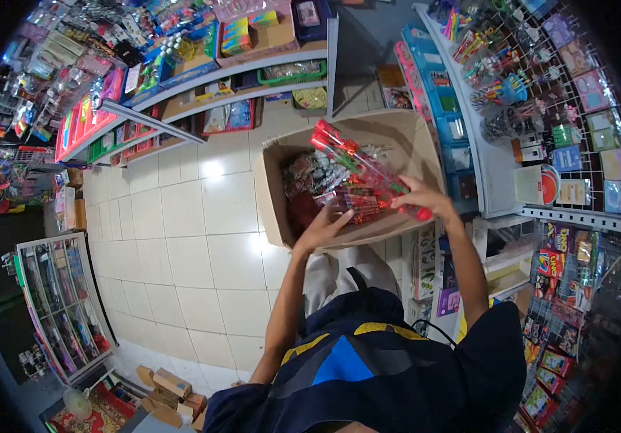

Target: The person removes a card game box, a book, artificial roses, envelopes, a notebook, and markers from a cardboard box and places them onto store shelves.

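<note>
My right hand (427,199) is closed round the lower end of an artificial red rose in a clear plastic wrapper (357,162), tilted across the cardboard box (273,198). A green stem shows through the plastic, and the ends are red. My left hand (327,228) reaches over the near left wall of the box with its fingers apart, close to some red shiny packages (361,205). More plastic-wrapped pieces in silver and white (316,173) lie inside, partly hidden by the rose. The open-topped box sits right in front of my legs.
Shelves (252,90) with trays of small goods stand ahead and left. On the right, a wire rack (584,137) holds hanging items beside a white shelf edge (494,173). A glass display case (65,303) is at far left, with small cartons (173,397) below. Tiled floor (180,224) extends left.
</note>
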Demonstrator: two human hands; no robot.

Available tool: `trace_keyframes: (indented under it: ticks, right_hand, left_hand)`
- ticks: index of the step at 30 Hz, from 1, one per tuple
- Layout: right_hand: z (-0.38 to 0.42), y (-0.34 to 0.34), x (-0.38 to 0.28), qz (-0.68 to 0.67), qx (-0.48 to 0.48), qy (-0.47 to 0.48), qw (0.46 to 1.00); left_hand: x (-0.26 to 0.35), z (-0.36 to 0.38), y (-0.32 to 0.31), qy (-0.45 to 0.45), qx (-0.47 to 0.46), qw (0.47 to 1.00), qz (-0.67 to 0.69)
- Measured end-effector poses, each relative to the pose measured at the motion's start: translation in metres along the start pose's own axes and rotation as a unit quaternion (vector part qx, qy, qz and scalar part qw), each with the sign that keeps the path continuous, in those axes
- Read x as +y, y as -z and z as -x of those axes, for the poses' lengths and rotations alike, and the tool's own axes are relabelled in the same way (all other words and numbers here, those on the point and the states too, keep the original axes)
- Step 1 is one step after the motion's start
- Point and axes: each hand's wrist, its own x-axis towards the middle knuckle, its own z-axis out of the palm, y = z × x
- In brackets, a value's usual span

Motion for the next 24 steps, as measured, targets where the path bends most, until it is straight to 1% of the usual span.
trace_keyframes:
  ticks: [2,3,4,5,6,7,8,9,10,11,12,14,16,17,18,20,21,24]
  right_hand:
    - [0.012,-0.041,-0.016,-0.06,-0.009,0.032,0.998]
    - [0.016,-0.06,-0.019,-0.059,-0.011,0.035,0.998]
    - [0.018,-0.077,-0.022,-0.058,-0.012,0.038,0.998]
    - [0.023,-0.093,-0.033,-0.05,-0.054,0.051,0.996]
    - [0.017,-0.105,-0.03,-0.044,-0.034,0.089,0.994]
    - [0.011,-0.113,-0.025,-0.031,-0.024,0.112,0.993]
    - [0.009,-0.119,-0.024,-0.019,-0.013,0.134,0.991]
    - [0.011,-0.124,-0.024,0.035,0.021,0.179,0.983]
    - [0.01,-0.124,-0.022,0.026,0.025,0.188,0.982]
    - [0.003,-0.124,-0.017,0.018,0.028,0.197,0.98]
    - [-0.003,-0.123,-0.011,0.008,0.03,0.204,0.979]
    - [-0.004,-0.121,-0.024,0.017,0.012,0.182,0.983]
    - [0.001,-0.124,-0.031,0.024,-0.006,0.166,0.986]
    - [-0.005,-0.126,-0.022,0.086,0.047,0.194,0.976]
    - [-0.006,-0.127,-0.019,0.116,0.052,0.219,0.967]
    - [0.009,-0.141,-0.04,0.174,0.06,0.269,0.945]
    - [0.011,-0.143,-0.043,0.177,0.043,0.269,0.946]
    - [0.01,-0.144,-0.037,0.159,0.058,0.235,0.957]
  left_hand:
    - [0.027,-0.004,-0.02,-0.029,0.049,0.993,0.1]
    - [0.045,-0.002,-0.033,-0.068,0.072,0.987,0.123]
    - [0.04,-0.01,-0.034,-0.079,0.1,0.98,0.151]
    - [0.045,-0.015,-0.038,-0.09,0.128,0.971,0.178]
    - [0.048,-0.016,-0.039,-0.105,0.133,0.962,0.213]
    - [0.056,-0.012,-0.041,-0.16,0.123,0.95,0.239]
    - [0.063,-0.009,-0.04,-0.164,0.129,0.946,0.25]
    - [0.068,-0.005,-0.038,-0.166,0.133,0.942,0.259]
    - [0.073,0.001,-0.035,-0.167,0.138,0.938,0.27]
    - [0.09,0.013,-0.036,-0.168,0.118,0.939,0.275]
    - [0.061,-0.001,-0.02,-0.172,0.122,0.942,0.26]
    - [0.068,0.007,-0.015,-0.177,0.125,0.943,0.251]
    - [0.072,0.009,-0.016,-0.205,0.142,0.94,0.231]
    - [0.073,0.01,-0.017,-0.217,0.151,0.938,0.223]
    - [0.074,0.011,-0.016,-0.212,0.143,0.94,0.226]
    - [0.072,0.012,-0.012,-0.201,0.129,0.943,0.234]
    - [0.07,0.012,-0.01,-0.192,0.127,0.938,0.259]
    - [0.063,0.01,0.001,-0.191,0.147,0.945,0.223]
